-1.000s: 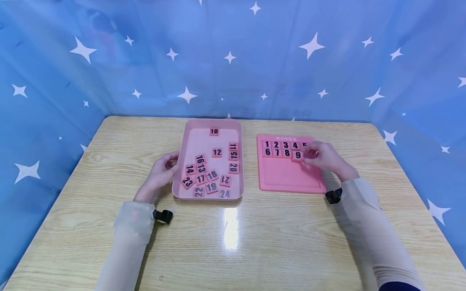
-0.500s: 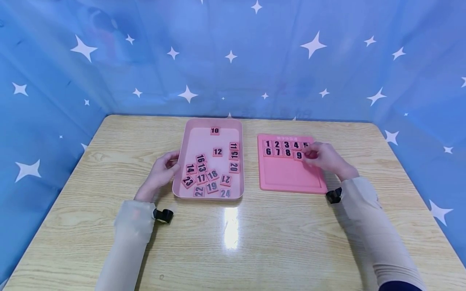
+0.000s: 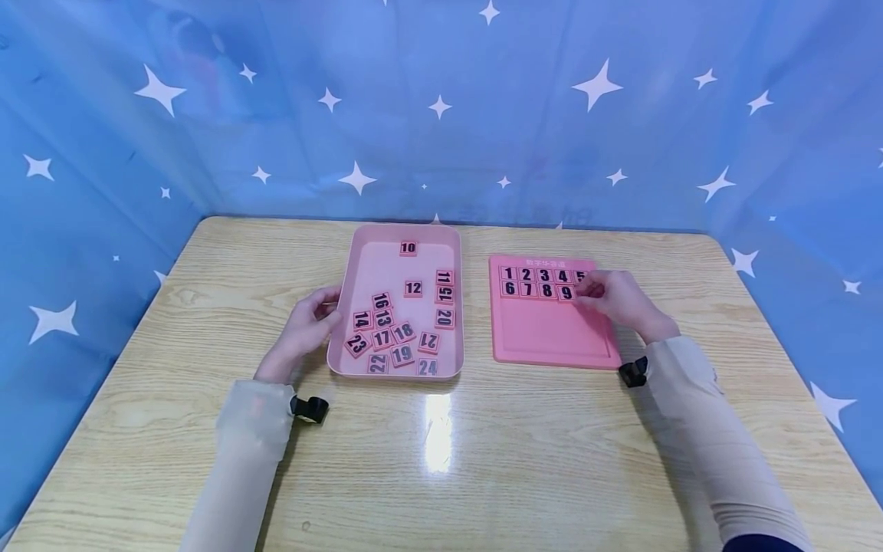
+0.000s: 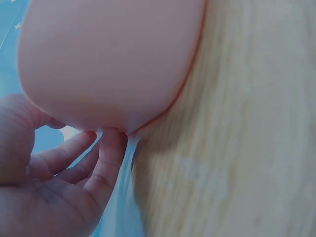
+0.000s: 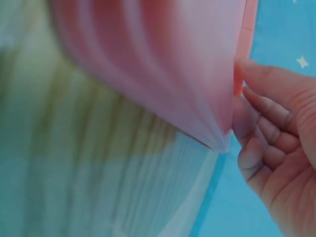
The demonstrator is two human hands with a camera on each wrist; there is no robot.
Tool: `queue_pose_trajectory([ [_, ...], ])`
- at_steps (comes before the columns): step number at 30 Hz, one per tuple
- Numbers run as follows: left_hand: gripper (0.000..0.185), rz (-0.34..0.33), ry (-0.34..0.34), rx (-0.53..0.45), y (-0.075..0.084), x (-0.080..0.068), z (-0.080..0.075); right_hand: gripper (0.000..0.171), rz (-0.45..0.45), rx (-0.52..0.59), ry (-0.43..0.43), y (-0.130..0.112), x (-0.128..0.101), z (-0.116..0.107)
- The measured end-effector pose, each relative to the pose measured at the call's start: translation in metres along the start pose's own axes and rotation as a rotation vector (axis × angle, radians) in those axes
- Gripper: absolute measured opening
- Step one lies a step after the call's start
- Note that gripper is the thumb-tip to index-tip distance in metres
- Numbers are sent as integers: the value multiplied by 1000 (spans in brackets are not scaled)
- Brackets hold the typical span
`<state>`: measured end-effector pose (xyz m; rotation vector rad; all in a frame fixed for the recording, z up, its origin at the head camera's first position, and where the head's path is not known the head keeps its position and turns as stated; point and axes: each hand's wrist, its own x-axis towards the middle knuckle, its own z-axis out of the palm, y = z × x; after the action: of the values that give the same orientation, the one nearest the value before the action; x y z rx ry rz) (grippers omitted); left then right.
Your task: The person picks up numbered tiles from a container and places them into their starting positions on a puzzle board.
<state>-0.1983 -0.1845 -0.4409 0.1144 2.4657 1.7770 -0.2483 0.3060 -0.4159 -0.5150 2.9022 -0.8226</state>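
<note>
A pink tray holds several loose number tiles, among them the 10 tile near its far end and the 12 tile. My left hand grips the tray's left side; the left wrist view shows fingertips against its outer wall. To the right lies a pink number puzzle board, with tiles 1 to 5 along the top row and 6 to 8 below. My right hand pinches the 9 tile beside the 8. Those fingers partly hide the 5 tile.
Both tray and board lie on a wood-grain table. A blue curtain with white stars hangs behind and at both sides. Each wrist carries a small black camera.
The 9 tile has shifted slightly away from me, closer in line with the 8, with my right hand still on it. My left hand stays at the tray.
</note>
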Motion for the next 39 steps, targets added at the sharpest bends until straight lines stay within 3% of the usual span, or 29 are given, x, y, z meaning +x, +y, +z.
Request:
queue_pose_trajectory([
  [4, 45, -9, -1, 9, -2, 0, 0, 4, -28, -24, 15, 0, 1, 1],
  [13, 45, -23, 3, 28, 0, 1, -1, 6, -27, -28, 7, 0, 2, 0],
  [19, 45, -31, -3, 32, 1, 2, 1, 8, -52, -27, 110, -12, 5, -6],
  [23, 45, -26, 3, 21, 0, 2, 0, 10, -112, -3, 154, -37, 17, -6],
  [30, 45, -10, 4, 28, 0, 1, -1, 13, -207, 94, 121, -100, 46, 6],
  [35, 45, -3, 6, 27, -1, 2, 0, 16, -219, 154, 78, -141, 73, 21],
  [39, 45, -15, 4, 23, -1, 2, 0, 24, -158, 304, 27, -163, 98, 37],
])
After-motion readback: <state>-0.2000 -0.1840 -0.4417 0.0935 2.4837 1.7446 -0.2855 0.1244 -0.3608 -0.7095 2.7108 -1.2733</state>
